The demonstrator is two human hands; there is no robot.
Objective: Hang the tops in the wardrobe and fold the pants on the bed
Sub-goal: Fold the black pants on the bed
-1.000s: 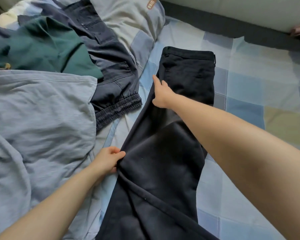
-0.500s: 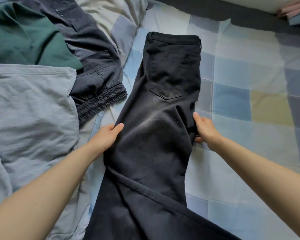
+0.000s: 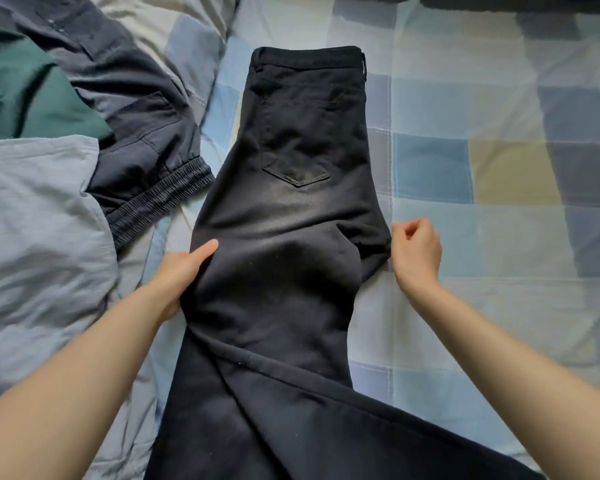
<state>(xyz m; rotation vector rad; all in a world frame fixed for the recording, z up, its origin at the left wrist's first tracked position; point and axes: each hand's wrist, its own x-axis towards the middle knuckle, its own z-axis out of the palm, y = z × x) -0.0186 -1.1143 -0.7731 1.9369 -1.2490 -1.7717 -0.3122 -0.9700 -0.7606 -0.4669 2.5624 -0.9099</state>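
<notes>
A pair of black pants (image 3: 291, 209) is laid lengthwise down the centre of the frame on a checked bedsheet (image 3: 465, 188), folded leg over leg, with the waistband toward the top and one back pocket facing up. The left edge of the pants is gripped by the left hand (image 3: 181, 271), whose thumb is laid flat on the cloth while the fingers are tucked beneath. The crotch point at the right edge is met by the right hand (image 3: 417, 252); its fingers are curled, and the cloth appears to be pinched, though the contact is partly hidden. At the upper left, a dark navy jacket (image 3: 136, 133) with an elastic hem, a green top (image 3: 25, 95) and a pale blue garment (image 3: 35, 237) are piled, just beside the pants.
</notes>
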